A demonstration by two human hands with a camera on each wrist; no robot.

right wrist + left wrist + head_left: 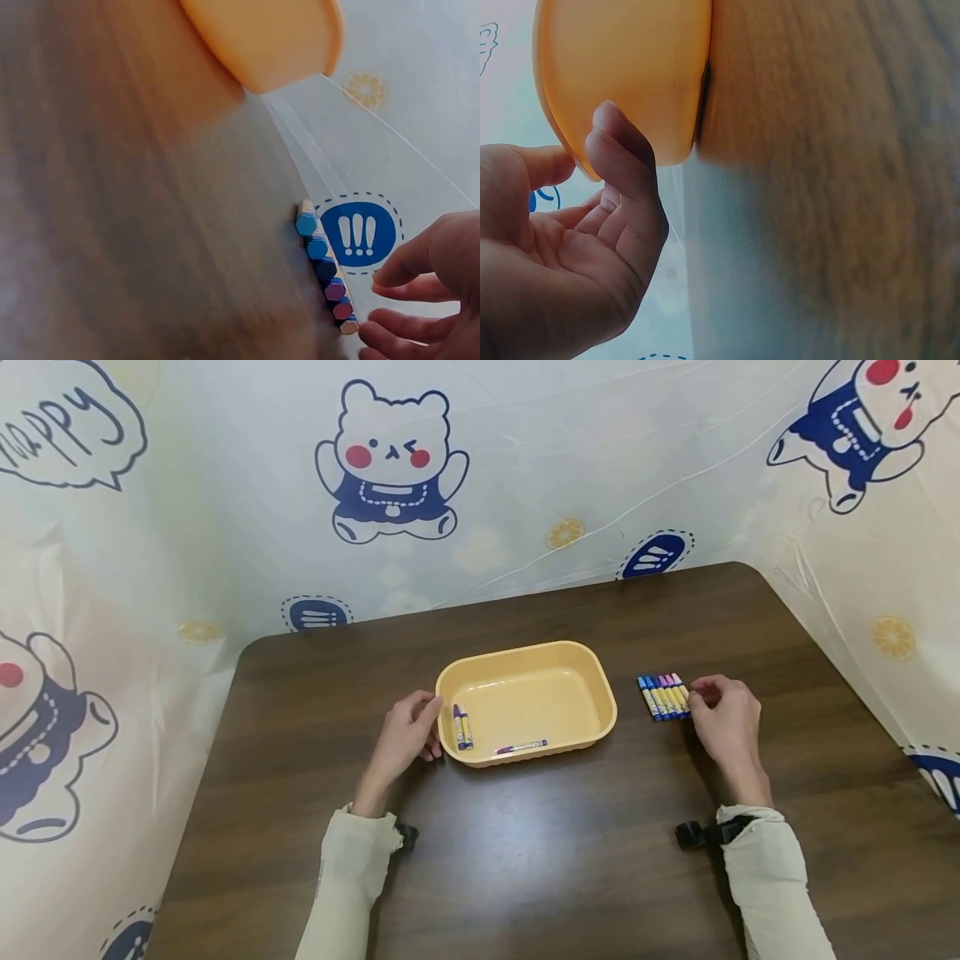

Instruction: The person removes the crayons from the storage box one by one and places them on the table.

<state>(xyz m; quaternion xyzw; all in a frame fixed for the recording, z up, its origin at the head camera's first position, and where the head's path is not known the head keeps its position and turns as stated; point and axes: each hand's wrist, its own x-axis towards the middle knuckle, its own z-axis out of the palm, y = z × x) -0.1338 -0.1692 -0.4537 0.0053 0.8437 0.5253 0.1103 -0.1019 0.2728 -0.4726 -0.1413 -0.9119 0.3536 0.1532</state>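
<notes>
A yellow plastic tray (528, 697) stands on the table. My left hand (408, 731) pinches its left rim; in the left wrist view, the thumb meets the rim and the fingers (626, 150) lie against the outer wall. Inside, two crayons (462, 727) lie side by side at the left end, and another crayon (521, 747) lies along the near wall. Right of the tray is a row of several crayons (663, 697) in blue, purple and pink tones. My right hand (726, 718) is beside the row's right end, fingertips right at the last crayon (348, 327), thumb and fingers apart.
The brown wooden table (540, 860) has rounded far corners. A patterned plastic sheet (525, 468) hangs behind it and at both sides. Each wrist wears a black strap mount, the right one (705, 833) near the sleeve cuff.
</notes>
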